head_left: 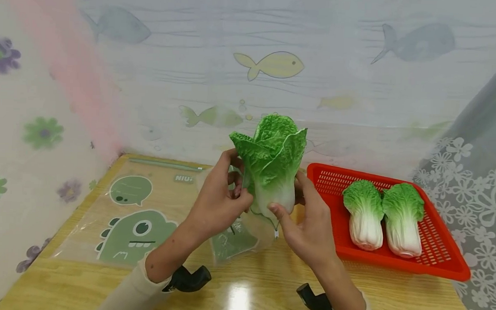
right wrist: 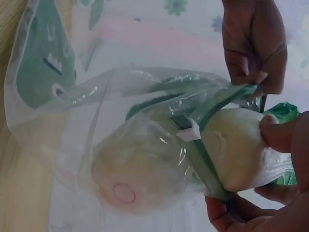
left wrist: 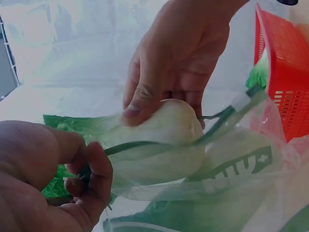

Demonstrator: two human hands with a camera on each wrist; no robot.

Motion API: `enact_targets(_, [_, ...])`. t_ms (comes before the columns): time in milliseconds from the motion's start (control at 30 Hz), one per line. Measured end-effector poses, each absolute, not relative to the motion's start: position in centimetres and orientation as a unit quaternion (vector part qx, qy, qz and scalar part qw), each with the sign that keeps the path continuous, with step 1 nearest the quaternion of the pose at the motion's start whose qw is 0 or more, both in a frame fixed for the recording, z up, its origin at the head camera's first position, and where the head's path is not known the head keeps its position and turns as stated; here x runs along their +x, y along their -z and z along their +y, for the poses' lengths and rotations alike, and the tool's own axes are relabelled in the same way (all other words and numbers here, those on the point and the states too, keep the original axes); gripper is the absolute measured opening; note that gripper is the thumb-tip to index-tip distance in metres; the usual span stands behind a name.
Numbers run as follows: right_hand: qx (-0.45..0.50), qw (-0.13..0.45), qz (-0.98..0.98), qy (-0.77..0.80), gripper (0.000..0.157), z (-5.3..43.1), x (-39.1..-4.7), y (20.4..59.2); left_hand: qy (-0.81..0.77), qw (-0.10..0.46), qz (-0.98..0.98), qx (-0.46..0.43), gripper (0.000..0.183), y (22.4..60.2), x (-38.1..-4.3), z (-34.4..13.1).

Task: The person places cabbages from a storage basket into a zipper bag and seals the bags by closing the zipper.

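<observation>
A Chinese cabbage (head_left: 272,165) with green leaves and a white stalk is held up in front of me, leaves upward. My right hand (head_left: 311,221) grips its white base, thumb in front. A clear zip bag (right wrist: 72,96) with green print hangs below, and the base sits at its mouth. My left hand (head_left: 217,199) pinches the bag's green zip edge (left wrist: 140,145) beside the leaves. Fingers of the right hand also touch the zip edge near its white slider (right wrist: 189,131). Inside the bag, another cabbage (right wrist: 124,174) shows through the plastic.
At the right stands a red plastic basket (head_left: 445,257) holding two more cabbages (head_left: 362,213). Another clear bag (head_left: 85,231) with a green cartoon monster lies flat on the wooden table (head_left: 243,301) at the left. Patterned sheets (head_left: 193,89) close off the back and sides.
</observation>
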State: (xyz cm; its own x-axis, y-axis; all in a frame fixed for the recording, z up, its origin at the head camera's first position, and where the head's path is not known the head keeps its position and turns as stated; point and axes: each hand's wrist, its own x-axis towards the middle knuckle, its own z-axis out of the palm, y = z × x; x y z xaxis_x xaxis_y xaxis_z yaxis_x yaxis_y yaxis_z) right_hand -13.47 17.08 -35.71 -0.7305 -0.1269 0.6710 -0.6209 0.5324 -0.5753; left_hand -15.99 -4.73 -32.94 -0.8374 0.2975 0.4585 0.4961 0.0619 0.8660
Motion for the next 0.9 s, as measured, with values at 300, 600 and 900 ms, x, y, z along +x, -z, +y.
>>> enact_targets(300, [0.23, 0.295, -0.827, -0.42, 0.073, 17.0, -13.4, 35.8, 0.617, 0.12, -0.731, -0.266, 0.06, 33.5, -16.8, -5.0])
enact_targets(600, [0.261, 0.265, -0.798, -0.475, 0.066, 16.7, -13.3, 35.8, 0.62, 0.091, -0.745, -0.23, 0.05, 33.3, -17.7, -6.2])
enact_targets(900, [0.239, 0.235, -0.76, -0.556, 0.062, 16.5, -13.0, 35.8, 0.545, 0.131, -0.785, -0.265, 0.061, 33.5, -17.7, -5.8])
